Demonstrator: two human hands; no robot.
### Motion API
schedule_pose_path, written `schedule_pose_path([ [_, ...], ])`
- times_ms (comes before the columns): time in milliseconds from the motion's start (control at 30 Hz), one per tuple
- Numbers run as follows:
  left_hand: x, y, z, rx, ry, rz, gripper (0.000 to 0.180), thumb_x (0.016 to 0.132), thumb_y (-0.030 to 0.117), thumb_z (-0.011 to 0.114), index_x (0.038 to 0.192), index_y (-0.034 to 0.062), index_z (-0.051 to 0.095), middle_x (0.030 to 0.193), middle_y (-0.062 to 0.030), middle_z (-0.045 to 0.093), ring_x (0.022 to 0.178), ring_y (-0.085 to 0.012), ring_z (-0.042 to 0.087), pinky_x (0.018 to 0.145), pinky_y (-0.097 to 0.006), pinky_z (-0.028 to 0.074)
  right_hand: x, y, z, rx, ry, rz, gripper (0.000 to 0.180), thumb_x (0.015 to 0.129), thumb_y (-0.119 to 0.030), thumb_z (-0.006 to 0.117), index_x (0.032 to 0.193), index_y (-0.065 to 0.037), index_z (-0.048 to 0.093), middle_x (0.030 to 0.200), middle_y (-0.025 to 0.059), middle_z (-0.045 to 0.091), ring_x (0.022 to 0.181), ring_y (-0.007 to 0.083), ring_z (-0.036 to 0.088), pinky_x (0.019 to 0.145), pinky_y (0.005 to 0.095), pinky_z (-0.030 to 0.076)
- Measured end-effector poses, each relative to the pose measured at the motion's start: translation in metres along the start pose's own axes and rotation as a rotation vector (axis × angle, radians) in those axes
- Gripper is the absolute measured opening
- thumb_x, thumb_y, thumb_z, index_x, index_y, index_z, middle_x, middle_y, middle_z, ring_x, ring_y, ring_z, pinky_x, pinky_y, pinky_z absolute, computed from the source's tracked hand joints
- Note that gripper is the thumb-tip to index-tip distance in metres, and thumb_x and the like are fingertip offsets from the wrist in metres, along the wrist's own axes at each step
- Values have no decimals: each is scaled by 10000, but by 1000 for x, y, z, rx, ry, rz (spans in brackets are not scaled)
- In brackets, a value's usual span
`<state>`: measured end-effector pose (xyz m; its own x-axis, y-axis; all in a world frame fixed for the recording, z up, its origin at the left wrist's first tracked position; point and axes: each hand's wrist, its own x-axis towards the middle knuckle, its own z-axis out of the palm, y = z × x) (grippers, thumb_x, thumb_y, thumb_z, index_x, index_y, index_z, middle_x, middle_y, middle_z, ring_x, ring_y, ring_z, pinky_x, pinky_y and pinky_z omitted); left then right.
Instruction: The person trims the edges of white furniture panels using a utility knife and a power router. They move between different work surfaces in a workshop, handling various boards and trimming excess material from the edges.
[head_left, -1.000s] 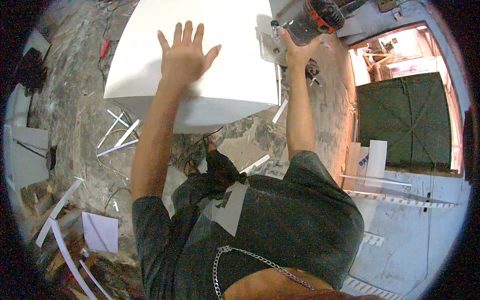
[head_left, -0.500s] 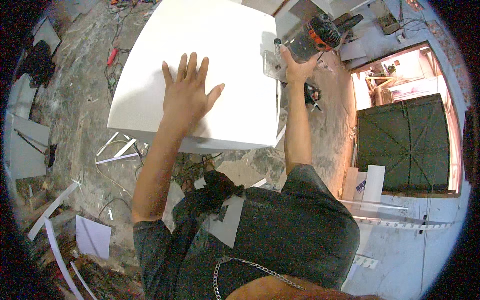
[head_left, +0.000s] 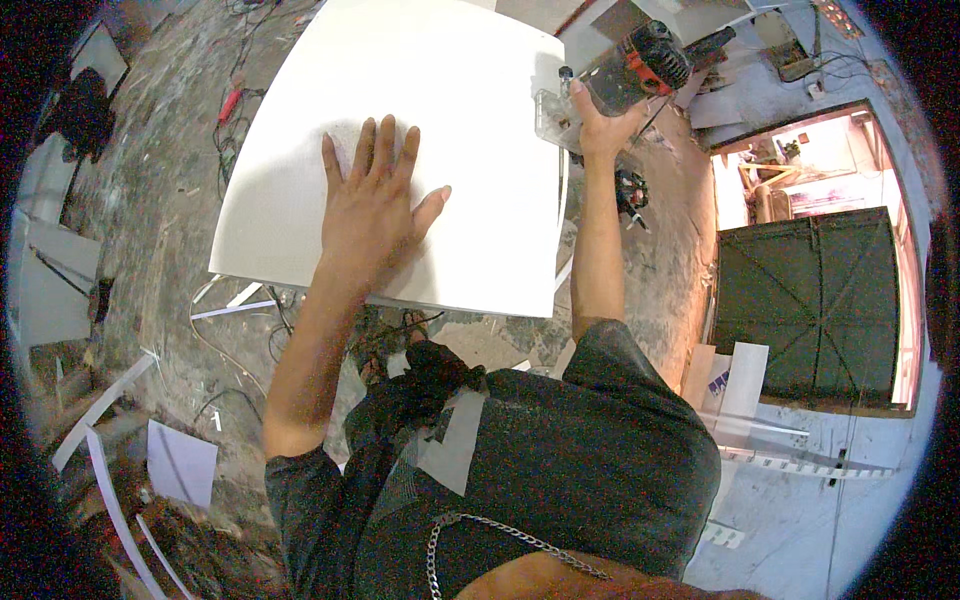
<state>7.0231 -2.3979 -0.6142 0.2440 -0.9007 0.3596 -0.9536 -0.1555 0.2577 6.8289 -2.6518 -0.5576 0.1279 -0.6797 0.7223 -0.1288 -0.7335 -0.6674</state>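
A large white panel, apparently the top of a box-like piece, lies in front of me. My left hand rests flat on it with fingers spread and thumb out. At the panel's right edge, my right hand is wrapped round a black and orange trim router. The router's clear base plate overlaps that edge. Its bit is hidden from view.
A second small dark power tool lies on the floor right of my right forearm. White offcut strips and cables are scattered at left. A dark gate stands in the doorway at right. Boards lean beside it.
The router and my right hand have shifted slightly farther along the panel's right edge. My left hand stays flat on the panel. The whole view has tilted a little, hiding most of the near side.
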Motion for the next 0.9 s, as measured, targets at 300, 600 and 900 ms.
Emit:
schedule_pose_path([
  [300,4,7,-5,13,-10,-6,766,1002,605,400,1555,76,360,1616,-195,312,1527,-331,235,1222,-639,25,29,61,-5,-92,73,-178,710,708,-128,918,1275,20,517,1155,69,606,1017,183,576,922,322,477],
  [600,10,0,-4,7,-12,-4,759,997,595,425,1543,69,375,1605,-203,323,1515,-344,260,1221,-644,38,43,59,12,-9,42,-158,730,703,-130,926,1286,24,515,1112,66,617,950,177,590,879,318,492],
  [900,11,1,-10,25,-95,-23,774,994,599,452,1576,109,314,1646,-170,260,1528,-348,231,1214,-657,60,54,67,18,-75,61,-227,725,705,-149,921,1280,30,518,1139,82,611,991,184,576,906,315,476],
])
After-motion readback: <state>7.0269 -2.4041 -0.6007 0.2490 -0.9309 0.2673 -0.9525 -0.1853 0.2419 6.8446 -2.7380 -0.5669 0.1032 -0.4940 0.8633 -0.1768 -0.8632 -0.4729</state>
